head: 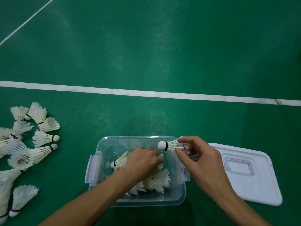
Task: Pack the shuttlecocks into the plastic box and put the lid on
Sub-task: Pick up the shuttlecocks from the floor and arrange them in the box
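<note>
A clear plastic box (138, 139) with pale side clips stands on the green floor, holding several white feather shuttlecocks (156, 180). My left hand (143, 162) is inside the box, closed over a shuttlecock (119, 162) whose cork points left. My right hand (193, 154) holds another shuttlecock (169, 145) by its feathers above the box's far right corner, cork pointing left. The white lid (254, 186) with a moulded handle lies flat to the right of the box. Several loose shuttlecocks (24, 144) lie on the floor at the left.
A broad white court line (146, 92) crosses the green floor beyond the box, and a thinner line (27, 20) runs diagonally at the top left. Bare green floor lies between the box and the loose pile.
</note>
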`<state>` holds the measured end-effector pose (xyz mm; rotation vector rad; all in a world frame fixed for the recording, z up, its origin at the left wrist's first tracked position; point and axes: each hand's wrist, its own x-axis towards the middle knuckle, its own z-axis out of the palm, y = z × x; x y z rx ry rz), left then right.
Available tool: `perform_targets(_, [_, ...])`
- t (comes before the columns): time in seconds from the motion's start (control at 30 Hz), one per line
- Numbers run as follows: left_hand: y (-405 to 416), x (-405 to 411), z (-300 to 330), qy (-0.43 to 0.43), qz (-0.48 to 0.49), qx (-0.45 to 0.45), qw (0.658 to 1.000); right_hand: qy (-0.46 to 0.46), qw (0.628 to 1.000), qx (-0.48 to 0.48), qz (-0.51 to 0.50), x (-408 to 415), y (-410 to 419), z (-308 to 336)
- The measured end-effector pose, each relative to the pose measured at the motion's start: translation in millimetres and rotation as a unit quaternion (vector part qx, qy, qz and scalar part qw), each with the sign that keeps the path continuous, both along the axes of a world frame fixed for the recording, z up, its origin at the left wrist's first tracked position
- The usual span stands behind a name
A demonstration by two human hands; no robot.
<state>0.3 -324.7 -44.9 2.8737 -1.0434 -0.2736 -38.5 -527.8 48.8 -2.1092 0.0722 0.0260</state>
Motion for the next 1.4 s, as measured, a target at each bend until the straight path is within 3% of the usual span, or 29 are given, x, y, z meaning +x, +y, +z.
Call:
perform_targets(0.3, [21, -10, -6, -0.051, 0.043, -0.030, 0.997, -0.012, 0.999, -0.030, 0.013, -1, 5, 1])
perform_targets(0.47, [38, -11, 12, -0.069, 0.079, -0.042, 0.994, -0.054, 0.992, -0.100, 0.058, -3, 12, 1])
perform_targets(0.67, [46, -14, 18, -0.067, 0.106, -0.044, 0.991, -0.130, 0.953, -0.232, 0.143, 2, 32, -14])
perform_targets(0.83, [48, -16, 23, -0.072, 0.117, -0.046, 0.989, -0.114, 0.915, -0.326, 0.206, 14, 49, -27])
perform_targets(0.97, [51, -18, 24, -0.081, 0.124, -0.063, 0.987, -0.085, 0.915, -0.324, 0.224, 20, 60, -35])
perform_targets(1.17, [52, -19, 18, -0.092, 0.127, -0.082, 0.984, -0.024, 0.942, -0.247, 0.226, 25, 73, -48])
perform_targets(1.4, [44, -18, 11, -0.043, 0.209, -0.151, 0.965, 0.016, 0.951, -0.223, 0.213, 29, 77, -59])
